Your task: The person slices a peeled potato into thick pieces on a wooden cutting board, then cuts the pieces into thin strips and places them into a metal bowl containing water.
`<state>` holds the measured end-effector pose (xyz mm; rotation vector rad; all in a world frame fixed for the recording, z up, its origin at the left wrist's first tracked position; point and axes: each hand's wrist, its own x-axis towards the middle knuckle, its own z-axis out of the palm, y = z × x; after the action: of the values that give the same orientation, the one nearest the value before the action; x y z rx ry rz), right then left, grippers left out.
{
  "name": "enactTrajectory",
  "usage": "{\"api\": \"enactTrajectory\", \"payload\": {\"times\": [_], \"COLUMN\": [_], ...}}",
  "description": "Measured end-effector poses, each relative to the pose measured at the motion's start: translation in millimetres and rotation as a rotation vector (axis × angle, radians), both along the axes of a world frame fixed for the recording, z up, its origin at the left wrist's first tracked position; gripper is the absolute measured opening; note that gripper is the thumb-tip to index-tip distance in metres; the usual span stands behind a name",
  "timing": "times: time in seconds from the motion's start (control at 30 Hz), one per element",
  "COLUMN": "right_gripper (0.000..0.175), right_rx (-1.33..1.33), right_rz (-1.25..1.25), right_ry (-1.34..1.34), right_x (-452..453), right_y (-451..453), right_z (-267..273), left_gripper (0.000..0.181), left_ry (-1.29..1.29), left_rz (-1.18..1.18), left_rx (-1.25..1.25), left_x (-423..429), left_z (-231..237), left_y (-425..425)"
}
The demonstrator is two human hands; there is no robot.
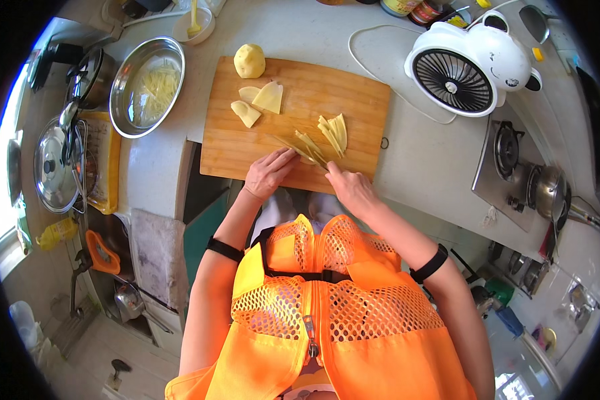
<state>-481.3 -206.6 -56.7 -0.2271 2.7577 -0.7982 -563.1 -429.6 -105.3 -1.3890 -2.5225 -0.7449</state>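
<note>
My right hand (354,192) grips the handle of a kitchen knife (300,151), whose blade slants across the near part of a wooden cutting board (295,120). Close against the blade, the bent fingers of my left hand (271,172) press on a potato slice (306,160), mostly hidden by hand and knife. Just beyond the blade are some cut potato strips (308,142). A larger fan of strips (335,132) lies to their right. Flat potato pieces (267,97) rest at the left, below a whole peeled potato (249,61) at the board's far edge.
A steel bowl (120,107) left of the board holds potato shreds (159,87) in water. Behind it sits a small white bowl (207,30). A white fan (452,80) with a trailing cord (352,47) stands right, near the gas stove (505,175). The sink (122,235) is at left.
</note>
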Motion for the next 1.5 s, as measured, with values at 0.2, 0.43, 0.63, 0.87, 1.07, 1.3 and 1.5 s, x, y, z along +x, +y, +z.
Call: {"api": "enactTrajectory", "payload": {"times": [0.2,0.43,0.63,0.87,1.07,1.3,1.5], "right_gripper": [0.023,0.023,0.023,0.023,0.019,0.023,0.022], "right_rx": [-0.014,0.074,0.029,-0.011,0.069,0.119,-0.016], "right_rz": [-0.015,0.009,-0.001,0.005,0.046,0.044,-0.026], "right_ry": [-0.053,-0.081,-0.051,-0.035,-0.008,-0.001,-0.035], "right_x": [20.4,7.1,3.0,2.3,15.3,10.5,2.3], "right_y": [13.2,0.0,-3.4,0.8,7.2,-1.0,2.0], "right_z": [15.5,6.2,-2.5,-7.0,22.4,1.4,0.1], "left_gripper": [0.037,0.039,0.044,0.047,0.047,0.046,0.046], "left_ry": [-0.018,0.000,-0.025,-0.040,-0.034,-0.033,-0.057], "left_rz": [0.007,0.005,-0.023,-0.030,-0.056,-0.062,-0.069], "left_rx": [-0.008,-0.031,-0.100,-0.152,-0.140,-0.110,-0.118], "left_x": [2.4,2.6,19.3,17.9,15.2,13.9,13.8], "left_z": [0.3,-3.4,-6.9,-4.8,-3.7,-10.0,-6.9], "left_y": [-2.1,-2.9,-12.5,-11.8,-13.9,-13.9,-15.7]}}
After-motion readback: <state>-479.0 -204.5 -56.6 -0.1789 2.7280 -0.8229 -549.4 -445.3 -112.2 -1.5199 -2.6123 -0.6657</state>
